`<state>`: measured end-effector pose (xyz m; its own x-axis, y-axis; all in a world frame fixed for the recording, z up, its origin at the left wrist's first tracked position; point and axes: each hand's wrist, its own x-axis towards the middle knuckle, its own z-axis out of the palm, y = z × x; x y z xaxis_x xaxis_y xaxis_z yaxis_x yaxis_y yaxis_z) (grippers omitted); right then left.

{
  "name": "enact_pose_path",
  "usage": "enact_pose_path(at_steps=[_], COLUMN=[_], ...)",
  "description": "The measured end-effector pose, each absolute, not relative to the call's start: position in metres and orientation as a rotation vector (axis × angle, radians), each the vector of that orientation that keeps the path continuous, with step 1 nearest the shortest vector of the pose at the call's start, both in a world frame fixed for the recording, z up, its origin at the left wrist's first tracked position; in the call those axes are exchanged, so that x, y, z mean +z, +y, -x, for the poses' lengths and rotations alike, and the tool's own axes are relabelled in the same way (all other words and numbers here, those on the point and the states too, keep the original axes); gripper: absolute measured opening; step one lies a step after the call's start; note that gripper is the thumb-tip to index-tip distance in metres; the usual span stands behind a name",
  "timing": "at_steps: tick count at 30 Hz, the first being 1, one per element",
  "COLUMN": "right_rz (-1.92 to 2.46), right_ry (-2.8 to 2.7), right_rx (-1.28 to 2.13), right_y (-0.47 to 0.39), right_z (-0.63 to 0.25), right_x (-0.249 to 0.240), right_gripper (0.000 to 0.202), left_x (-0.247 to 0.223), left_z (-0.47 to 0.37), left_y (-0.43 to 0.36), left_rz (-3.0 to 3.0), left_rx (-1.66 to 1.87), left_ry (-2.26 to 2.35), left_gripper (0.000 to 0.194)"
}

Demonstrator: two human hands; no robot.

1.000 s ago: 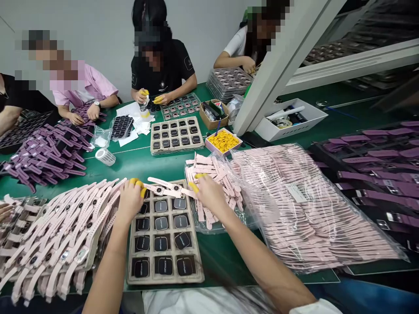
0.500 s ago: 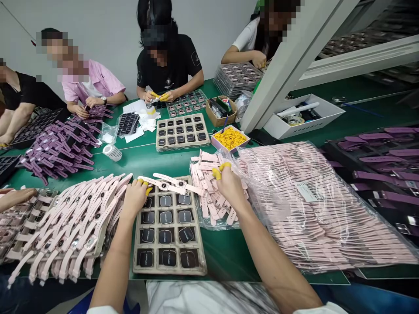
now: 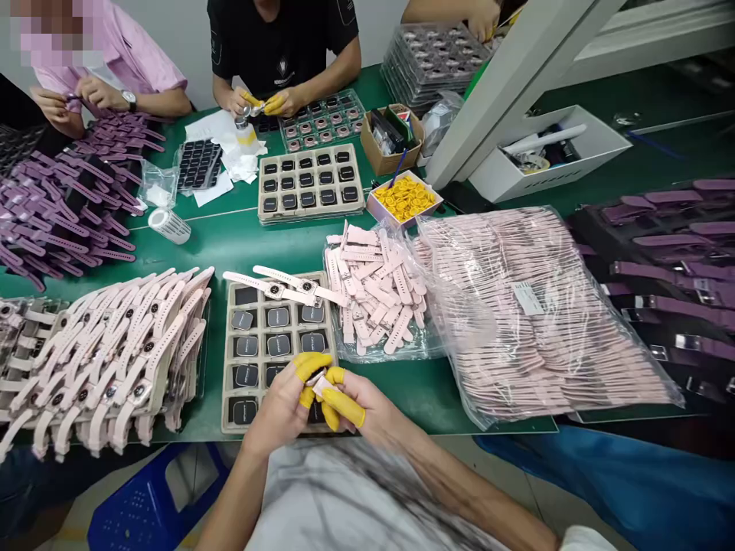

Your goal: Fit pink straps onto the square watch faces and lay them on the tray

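Over the near right part of a beige compartment tray, the person's two hands come together, with yellow finger cots on several fingers. The left hand is closed around a small dark watch body, and its fingers cover much of it. The right hand pinches a pale pink strap piece against this watch body; whether the two parts are joined, I cannot tell.

Dark square watch bodies lie in the compartments of the tray. Across its far end rest two pink-strapped watches, side by side and slightly slanted. Just to the right of the tray, loose pink straps are in a heap on clear plastic, and farther right lies a large transparent bag, full of similar straps and bearing a white label. Behind the heap stands a small box with loose yellow finger cots.

On the left of the green table, many pink-strapped watches are stacked in rows; beyond them is a pile of purple straps. At the far side, a co-worker in a black T-shirt also works with yellow-tipped fingers.
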<state>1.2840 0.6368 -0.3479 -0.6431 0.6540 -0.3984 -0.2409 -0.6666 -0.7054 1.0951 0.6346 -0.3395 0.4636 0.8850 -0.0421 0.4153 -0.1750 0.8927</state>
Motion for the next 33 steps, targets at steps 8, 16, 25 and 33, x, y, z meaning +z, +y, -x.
enact_pose_path(at_steps=[8,16,25,33], right_rz=[0.864,0.765,0.8,0.796], right_ry=[-0.742,-0.721,-0.381,-0.373], right_rx=[2.272,2.325,2.229,2.325], right_y=[0.639,0.629,0.611,0.603], right_z=[-1.287,-1.287,-1.275,-1.292], right_x=[-0.338,-0.339,-0.339,-0.335], right_gripper=[0.045,0.042,0.04,0.036], left_x=[-0.333,-0.328,-0.325,-0.308], left_z=[-1.091,-1.095,-1.104,-1.109], left_y=[0.634,0.624,0.602,0.592], left_rz=[-1.796,-1.887,-1.947,-2.13], left_rx=[0.756,0.696,0.766,0.511], left_ry=[1.159,1.119,1.257,1.316], left_gripper=[0.043,0.046,0.05,0.05])
